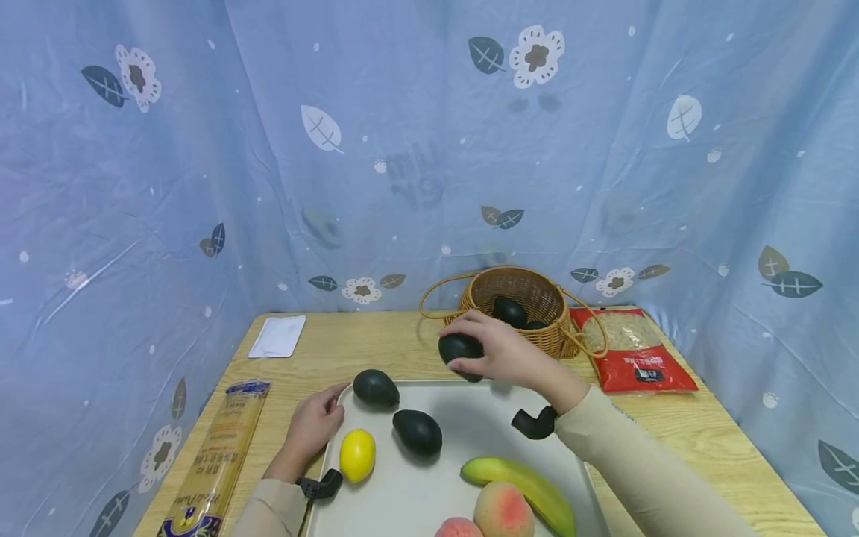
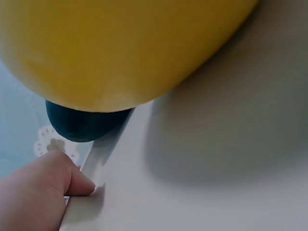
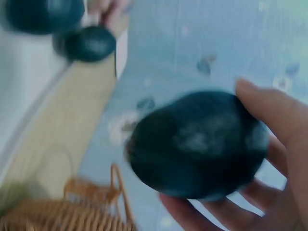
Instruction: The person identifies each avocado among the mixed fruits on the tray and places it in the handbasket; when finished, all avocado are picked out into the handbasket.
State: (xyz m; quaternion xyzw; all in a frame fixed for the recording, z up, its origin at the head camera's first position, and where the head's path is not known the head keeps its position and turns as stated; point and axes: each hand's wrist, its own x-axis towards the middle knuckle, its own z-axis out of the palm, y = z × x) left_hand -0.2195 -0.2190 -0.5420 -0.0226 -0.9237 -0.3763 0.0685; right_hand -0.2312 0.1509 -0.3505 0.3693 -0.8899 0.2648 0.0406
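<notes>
Blue cloth (image 1: 403, 186) around wooden table (image 1: 382, 339) and tray (image 1: 473, 426)

The person wears beige sleeves (image 1: 631, 459) and black wrist pieces (image 1: 322, 485).

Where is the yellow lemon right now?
In the head view, the yellow lemon lies on the white tray near its left edge, to the right of the left hand and below the dark avocado at the far-left corner.

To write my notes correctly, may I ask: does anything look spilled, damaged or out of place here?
Nothing stands out. The lemon rests on the tray, the right hand holds an avocado near the wicker basket, and I see no spill or visible damage.
</notes>
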